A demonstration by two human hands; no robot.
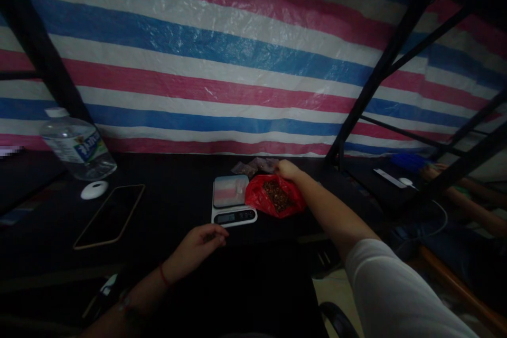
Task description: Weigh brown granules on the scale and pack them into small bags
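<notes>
My left hand (206, 240) hovers at the desk's near edge, just below a small white digital scale (233, 216). Its fingers are curled loosely, thumb apart, with nothing visible between them. On the scale's plate lies something clear and small that I cannot make out. Beside the scale, a red plastic bag (257, 195) stands open, with brown, granular bits (277, 195) inside. My right hand (288, 170) reaches past that bag to several small clear plastic bags (253, 167) lying behind it. Its fingers are closed on the rightmost small bag; the fingertips are partly hidden.
A large clear bottle (79, 142), a white oval object (94, 190) and a phone (111, 216) occupy the left of the dark desk. Striped plastic sheeting (222, 79) hangs behind. Black metal posts (368, 90) frame the desk. At far right another person's arms (467, 195) show.
</notes>
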